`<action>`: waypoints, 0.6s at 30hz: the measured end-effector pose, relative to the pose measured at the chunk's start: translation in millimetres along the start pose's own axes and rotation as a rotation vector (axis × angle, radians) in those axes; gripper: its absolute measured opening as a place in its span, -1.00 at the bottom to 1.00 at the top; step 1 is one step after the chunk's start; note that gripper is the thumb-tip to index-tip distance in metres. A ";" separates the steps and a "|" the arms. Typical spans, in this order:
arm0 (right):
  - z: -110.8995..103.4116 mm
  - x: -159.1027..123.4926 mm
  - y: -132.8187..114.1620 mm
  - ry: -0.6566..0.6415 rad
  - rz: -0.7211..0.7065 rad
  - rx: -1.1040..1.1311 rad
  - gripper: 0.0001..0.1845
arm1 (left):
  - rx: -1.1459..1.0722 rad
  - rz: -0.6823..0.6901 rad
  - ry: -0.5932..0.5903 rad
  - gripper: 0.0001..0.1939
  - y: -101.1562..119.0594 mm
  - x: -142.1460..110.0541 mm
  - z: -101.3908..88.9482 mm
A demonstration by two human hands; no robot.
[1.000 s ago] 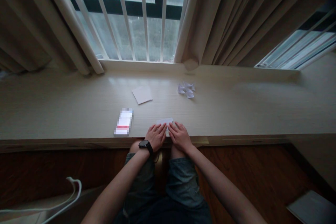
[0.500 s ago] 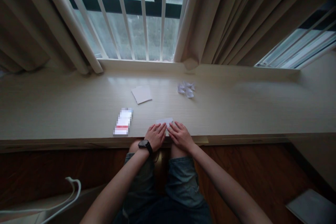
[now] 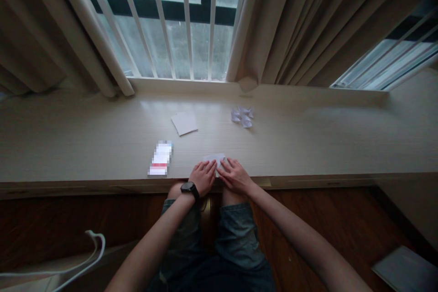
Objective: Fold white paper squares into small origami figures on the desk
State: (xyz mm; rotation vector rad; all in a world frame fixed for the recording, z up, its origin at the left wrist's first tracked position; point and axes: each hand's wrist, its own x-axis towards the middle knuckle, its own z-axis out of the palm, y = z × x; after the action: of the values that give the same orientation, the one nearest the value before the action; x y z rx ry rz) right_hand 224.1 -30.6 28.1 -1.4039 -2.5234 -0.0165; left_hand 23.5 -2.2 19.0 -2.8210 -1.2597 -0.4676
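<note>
A small white sheet of paper (image 3: 215,158) lies near the front edge of a pale wooden sill (image 3: 308,141). My left hand (image 3: 202,177), with a black watch on the wrist, lies flat on the paper's near left part, fingers stretched out. My right hand (image 3: 234,175) presses flat on its near right part, fingertips touching the paper. Both hands meet side by side over the sheet and cover most of it.
Farther back lie a white square paper (image 3: 185,122) and a small pile of folded paper pieces (image 3: 242,116). A blurred card (image 3: 160,159) lies left of my hands. Curtains and a barred window stand behind. A white cable (image 3: 89,248) trails at lower left.
Both hands have stayed on the paper, shifting only slightly. The view has drifted a little.
</note>
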 end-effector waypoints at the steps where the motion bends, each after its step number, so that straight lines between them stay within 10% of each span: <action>1: -0.2 -0.6 0.2 0.000 -0.001 -0.001 -0.57 | 0.000 0.001 0.001 -0.54 0.1 -0.1 0.0; 18: 12.8 1.3 4.7 0.088 0.105 0.054 -0.60 | -0.029 0.001 -0.008 -0.56 -0.6 0.1 0.4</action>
State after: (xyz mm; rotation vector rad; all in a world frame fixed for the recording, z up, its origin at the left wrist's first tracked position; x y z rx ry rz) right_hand 224.6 -25.4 15.5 -1.4785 -2.3591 0.0094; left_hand 23.2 -1.7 18.6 -2.8501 -1.2630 -0.4786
